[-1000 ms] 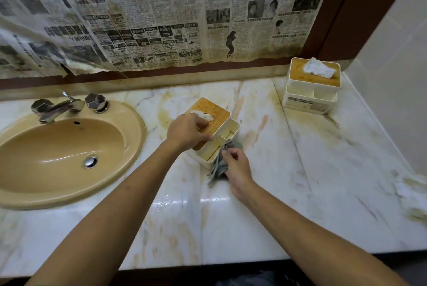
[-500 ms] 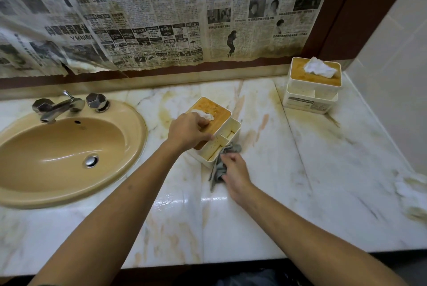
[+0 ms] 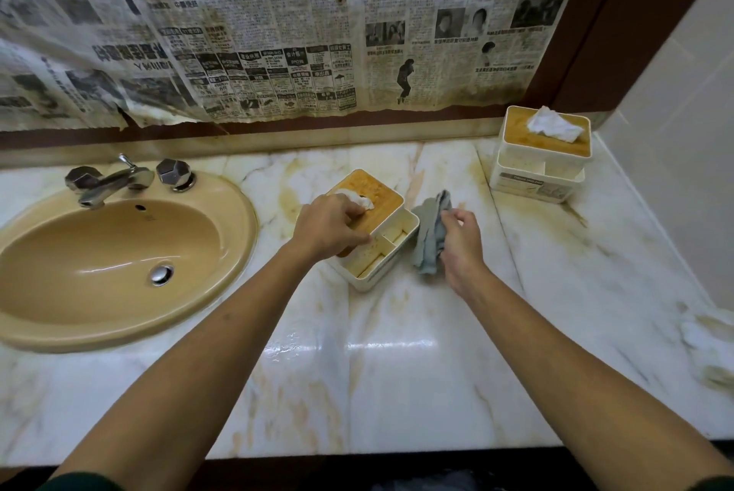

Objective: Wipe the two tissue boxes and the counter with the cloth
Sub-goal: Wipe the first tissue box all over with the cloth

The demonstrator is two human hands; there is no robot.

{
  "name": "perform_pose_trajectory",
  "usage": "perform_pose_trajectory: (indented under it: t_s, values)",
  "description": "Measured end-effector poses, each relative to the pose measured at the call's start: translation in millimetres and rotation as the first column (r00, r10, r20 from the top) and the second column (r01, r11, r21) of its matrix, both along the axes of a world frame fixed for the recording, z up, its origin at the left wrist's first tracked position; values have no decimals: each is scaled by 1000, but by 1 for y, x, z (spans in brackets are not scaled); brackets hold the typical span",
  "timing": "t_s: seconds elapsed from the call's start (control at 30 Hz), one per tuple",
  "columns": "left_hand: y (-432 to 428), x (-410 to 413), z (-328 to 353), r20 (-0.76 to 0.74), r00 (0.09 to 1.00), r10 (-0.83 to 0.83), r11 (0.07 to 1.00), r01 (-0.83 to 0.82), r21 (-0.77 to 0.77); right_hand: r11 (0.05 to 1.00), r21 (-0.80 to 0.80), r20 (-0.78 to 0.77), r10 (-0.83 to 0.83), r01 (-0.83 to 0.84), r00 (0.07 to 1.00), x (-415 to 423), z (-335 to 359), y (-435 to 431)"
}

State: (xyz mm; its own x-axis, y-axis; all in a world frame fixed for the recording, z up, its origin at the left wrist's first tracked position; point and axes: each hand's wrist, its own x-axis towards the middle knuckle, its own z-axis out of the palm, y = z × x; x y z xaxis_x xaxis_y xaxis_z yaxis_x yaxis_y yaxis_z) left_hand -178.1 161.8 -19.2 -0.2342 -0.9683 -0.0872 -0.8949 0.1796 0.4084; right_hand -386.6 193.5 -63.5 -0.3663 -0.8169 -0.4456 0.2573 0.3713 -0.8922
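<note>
Desk (image 3: 397, 351): pale marble with yellow-brown stains, thickest around 1 o'clock.
Near box (image 3: 383, 194): stood at mid-desk, just right of the sink. It was turned askew, its long axis running about 1 to 7 o'clock. The wooden lid lay on the 10 o'clock side, and the open compartments faced about 4 o'clock.
Tissue (image 3: 359, 200): white, poking up from the near box's lid, right at the left hand's fingertips.
Far box (image 3: 534, 177): sat in the back right corner at 1 o'clock, well apart from the near box. It was square to the wall, long axis about 9 to 3 o'clock, with its compartments facing 6 o'clock and a white tissue standing out of the lid.
Left hand (image 3: 329, 226): lay on top of the near box, fingers curled down onto the lid and gripping the box.
Right hand (image 3: 462, 240): was clamped round the cloth at 3 o'clock of the near box, fingers bent.
Cloth (image 3: 431, 236): grey and bunched, with its long axis about 12 to 6 o'clock. It was just beside the near box's compartment side; whether it touched the box could not be told.
Sink (image 3: 99, 252): a tan oval at 9 o'clock, with a chrome tap (image 3: 107, 183) at its back rim.
Wall: old newspaper (image 3: 278, 34) was pasted above the desk.
</note>
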Motion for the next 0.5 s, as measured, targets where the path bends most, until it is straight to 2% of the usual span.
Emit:
perform_pose_trajectory:
  t_s: [0.17,0.3,0.5]
  values:
    - [-6,3,2,-5,999,-49,999,49,20,997,-46,195,-52,62,979,-13,8,28]
    - [-12,5,-1,5,998,-63,998,63,23,997,-61,408,-12,41,913,-26,26,41]
    - [-8,7,-1,96,983,-157,987,159,-8,992,-114,492,110,-62,864,-36,62,44]
